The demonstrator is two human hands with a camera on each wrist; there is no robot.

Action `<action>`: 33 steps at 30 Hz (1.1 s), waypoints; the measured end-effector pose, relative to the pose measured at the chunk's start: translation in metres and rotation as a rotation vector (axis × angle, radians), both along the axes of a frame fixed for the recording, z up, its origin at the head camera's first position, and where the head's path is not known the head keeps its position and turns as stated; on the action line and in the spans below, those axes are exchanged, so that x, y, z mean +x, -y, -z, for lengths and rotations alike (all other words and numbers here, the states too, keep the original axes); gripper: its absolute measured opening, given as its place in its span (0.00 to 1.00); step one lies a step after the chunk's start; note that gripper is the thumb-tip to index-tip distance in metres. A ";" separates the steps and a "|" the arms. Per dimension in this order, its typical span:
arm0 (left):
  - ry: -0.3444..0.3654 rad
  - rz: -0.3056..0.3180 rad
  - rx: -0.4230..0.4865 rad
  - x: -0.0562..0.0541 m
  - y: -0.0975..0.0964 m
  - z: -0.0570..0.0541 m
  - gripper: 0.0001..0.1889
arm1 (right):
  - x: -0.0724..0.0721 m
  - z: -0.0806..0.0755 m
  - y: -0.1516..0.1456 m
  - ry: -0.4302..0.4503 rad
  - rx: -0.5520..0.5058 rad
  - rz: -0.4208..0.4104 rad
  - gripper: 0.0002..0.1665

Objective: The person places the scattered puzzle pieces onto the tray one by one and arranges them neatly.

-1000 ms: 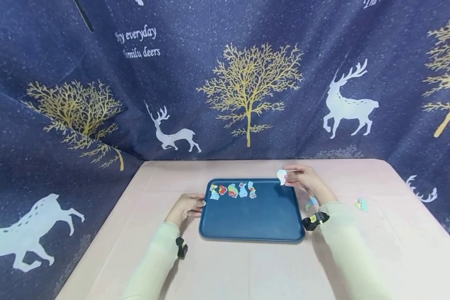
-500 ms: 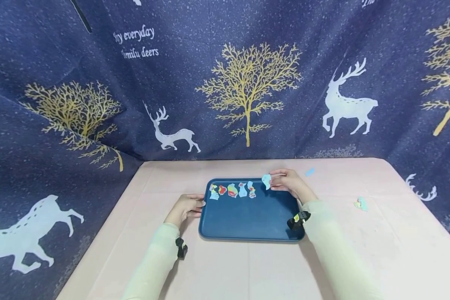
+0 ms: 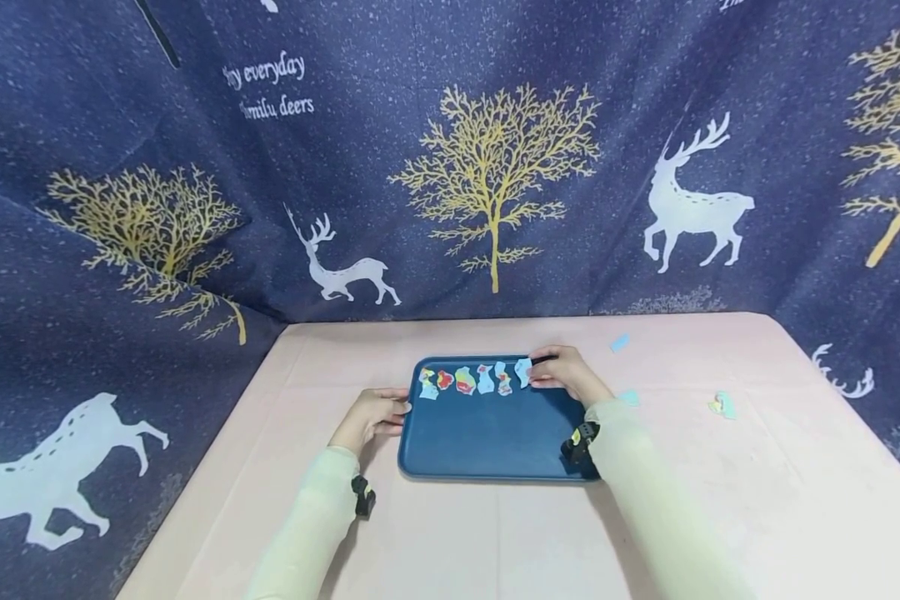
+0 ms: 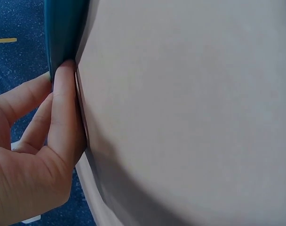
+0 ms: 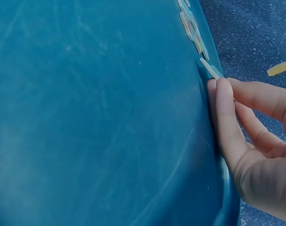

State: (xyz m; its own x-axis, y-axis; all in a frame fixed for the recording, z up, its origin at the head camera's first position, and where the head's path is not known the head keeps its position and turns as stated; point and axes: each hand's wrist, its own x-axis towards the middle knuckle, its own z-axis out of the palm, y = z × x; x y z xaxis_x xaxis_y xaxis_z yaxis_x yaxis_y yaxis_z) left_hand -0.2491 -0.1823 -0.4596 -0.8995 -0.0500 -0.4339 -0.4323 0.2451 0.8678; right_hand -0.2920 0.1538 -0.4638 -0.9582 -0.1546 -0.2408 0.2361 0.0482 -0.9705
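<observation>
My left hand (image 3: 375, 414) grips the left rim of a dark blue tray (image 3: 495, 442); in the left wrist view its thumb and fingers (image 4: 64, 94) pinch the tray's edge. Between thumb and fingers, my right hand (image 3: 562, 371) pinches a light blue puzzle piece (image 3: 522, 372) at the tray's far side. The right wrist view shows that piece (image 5: 209, 69) tilted, close to the tray's surface; whether it touches is hard to tell. Left of it, several flat irregular puzzle pieces, one yellow and red (image 3: 466, 381), lie in a row along the far rim.
Right of the tray, on the pink tablecloth (image 3: 450, 542), lie a small blue piece (image 3: 620, 342), a light blue piece (image 3: 629, 398) partly behind the right sleeve, and a yellow and turquoise piece (image 3: 722, 405). A dark blue curtain (image 3: 360, 167) hangs behind the table.
My right hand has carried the light blue piece leftward from the tray's far right corner and lowered it beside the row. The left hand has stayed on the tray's rim.
</observation>
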 end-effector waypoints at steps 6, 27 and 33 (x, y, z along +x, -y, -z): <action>0.003 -0.004 -0.003 0.000 0.000 0.000 0.22 | 0.001 -0.002 0.005 -0.027 0.096 0.008 0.25; -0.003 0.003 0.005 0.002 -0.002 -0.002 0.23 | -0.002 -0.007 0.014 -0.031 0.328 0.027 0.20; 0.003 0.007 -0.008 0.000 -0.002 -0.001 0.23 | -0.004 -0.008 0.014 -0.021 0.325 0.029 0.19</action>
State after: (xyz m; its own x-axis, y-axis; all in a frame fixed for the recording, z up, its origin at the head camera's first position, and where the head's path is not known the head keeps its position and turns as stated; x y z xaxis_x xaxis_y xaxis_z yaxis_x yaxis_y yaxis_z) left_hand -0.2490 -0.1798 -0.4587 -0.8987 -0.0471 -0.4361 -0.4329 0.2553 0.8645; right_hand -0.2959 0.1397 -0.4558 -0.9664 -0.0451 -0.2533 0.2222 0.3501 -0.9100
